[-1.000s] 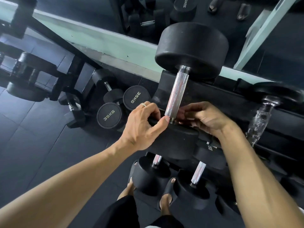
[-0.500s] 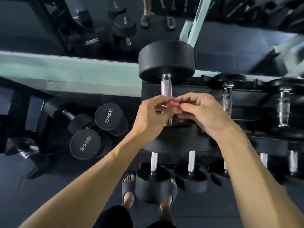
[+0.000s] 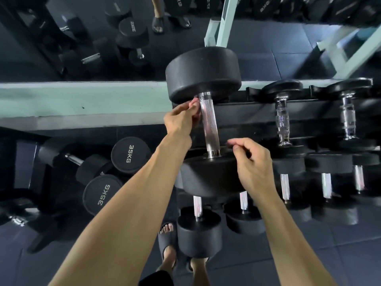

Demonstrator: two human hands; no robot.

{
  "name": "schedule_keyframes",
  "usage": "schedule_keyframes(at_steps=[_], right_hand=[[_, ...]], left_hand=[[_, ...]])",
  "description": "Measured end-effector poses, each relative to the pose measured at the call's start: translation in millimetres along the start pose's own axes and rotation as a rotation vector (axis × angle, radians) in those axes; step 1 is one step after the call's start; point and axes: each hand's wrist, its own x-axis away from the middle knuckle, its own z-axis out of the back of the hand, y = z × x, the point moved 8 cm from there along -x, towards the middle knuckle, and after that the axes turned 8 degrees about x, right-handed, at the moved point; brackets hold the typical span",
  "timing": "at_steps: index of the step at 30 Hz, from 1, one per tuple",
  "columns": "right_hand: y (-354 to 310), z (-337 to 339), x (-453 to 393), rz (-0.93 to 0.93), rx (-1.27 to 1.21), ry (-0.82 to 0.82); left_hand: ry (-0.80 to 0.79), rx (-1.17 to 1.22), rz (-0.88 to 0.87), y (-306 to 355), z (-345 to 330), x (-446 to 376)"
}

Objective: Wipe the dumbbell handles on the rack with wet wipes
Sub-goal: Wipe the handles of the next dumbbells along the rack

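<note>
Parted since half a second ago: left hand (image 3: 181, 118) up at the far end of the big dumbbell's handle (image 3: 209, 124) on the rack (image 3: 257, 112), fingers curled against it; right hand (image 3: 250, 162) beside the near end, pinched. No wipe discernible; wiping apparently underway.

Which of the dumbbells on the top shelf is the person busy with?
The biggest dumbbell, leftmost on the top shelf. The left hand is at the top of its handle; the right hand is near its bottom end.

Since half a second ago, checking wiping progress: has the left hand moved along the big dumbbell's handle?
Yes. The left hand has gone from the handle's near end to its far end, by the far weight head.
</note>
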Motion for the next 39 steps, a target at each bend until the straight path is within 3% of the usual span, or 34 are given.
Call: schedule_keyframes(at_steps=[6,10,13,18,24,29,33,36,39], right_hand=[[2,-3,5,0.035,0.023,0.03],[-1,-5,15,0.134,0.147,0.062],[1,-6,18,0.145,0.155,0.068],[1,-9,18,0.161,0.165,0.076],[-1,-7,18,0.171,0.174,0.102],[0,-8,17,0.171,0.18,0.121],[0,-7,19,0.184,0.182,0.128],[1,-7,18,0.183,0.192,0.115],[0,-7,18,0.182,0.197,0.125]], left_hand=[[-0.188,-0.134,-0.023,-10,9,0],[-0.186,-0.021,-0.065,4,-3,-12],[-0.187,0.055,0.001,-1,-6,-20],[-0.335,-0.217,0.053,-29,20,-7],[-0.224,0.141,0.049,-7,-7,-25],[-0.341,-0.193,0.111,-36,22,-3],[-0.261,-0.097,0.02,-16,10,-5],[-0.248,0.025,0.055,-12,0,-14],[-0.349,-0.289,0.114,-26,20,-8]])
